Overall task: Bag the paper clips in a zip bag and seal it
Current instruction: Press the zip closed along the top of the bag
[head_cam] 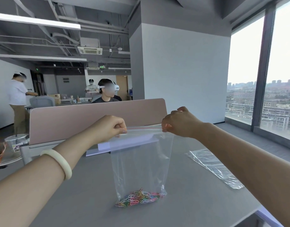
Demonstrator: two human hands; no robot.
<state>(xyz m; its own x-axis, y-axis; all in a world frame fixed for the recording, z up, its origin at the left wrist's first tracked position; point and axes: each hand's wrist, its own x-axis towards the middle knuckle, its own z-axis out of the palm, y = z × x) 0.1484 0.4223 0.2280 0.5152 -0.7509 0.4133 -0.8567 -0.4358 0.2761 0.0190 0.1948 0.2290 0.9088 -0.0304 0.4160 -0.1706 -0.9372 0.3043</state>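
Observation:
A clear zip bag [141, 163] hangs upright over the grey table [91, 202], its bottom resting on the surface. Several coloured paper clips [140, 197] lie in a heap inside its bottom. My left hand [110, 126] pinches the left end of the bag's red zip strip [144, 128]. My right hand [178, 122] pinches the right end. The strip is stretched taut and level between them. I cannot tell whether the zip is pressed closed along its length.
A second clear plastic bag [214, 167] lies flat on the table at the right. A white flat box [124, 143] lies behind the held bag, in front of a pink desk divider [91, 117]. A plastic cup [16, 142] stands far left. Other people work beyond the divider.

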